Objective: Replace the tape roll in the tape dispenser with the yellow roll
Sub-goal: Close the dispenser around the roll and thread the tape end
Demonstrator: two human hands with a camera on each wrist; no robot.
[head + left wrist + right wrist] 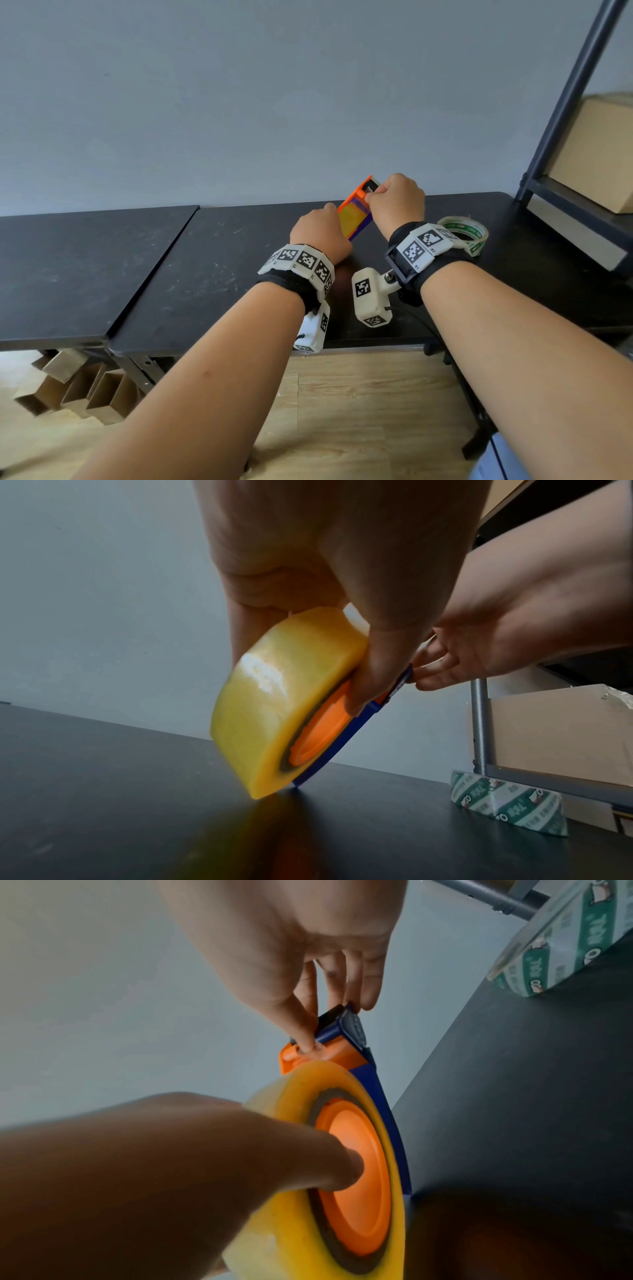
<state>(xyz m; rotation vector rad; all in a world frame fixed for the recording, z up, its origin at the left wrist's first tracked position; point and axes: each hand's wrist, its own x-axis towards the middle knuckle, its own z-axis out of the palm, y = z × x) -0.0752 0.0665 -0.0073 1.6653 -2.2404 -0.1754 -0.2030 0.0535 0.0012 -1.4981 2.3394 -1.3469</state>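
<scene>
Item: tape dispenser (346, 746), blue frame, orange hub, tilted on its lower edge on the black counter (212, 260).
Item: yellow roll (274, 704), seated on the hub.
Item: left hand (320, 233), fingers curled round roll and frame, thumb pressing the hub.
Item: right hand (397, 202), fingertips pinched at the dispenser's upper cutter end.
Item: green-printed roll (467, 233), lying flat on the counter just right of the right wrist, apart from the dispenser.

Step judged: roll mounted; tape end being led to the cutter. The next move calls for a steady pull across the blade with the frame braced.

Views: the right wrist view shows the thumb on the hub and the fingertips on the orange guide; the head view hides both behind knuckles. Only the left wrist view shows the frame's edge touching the counter.
</scene>
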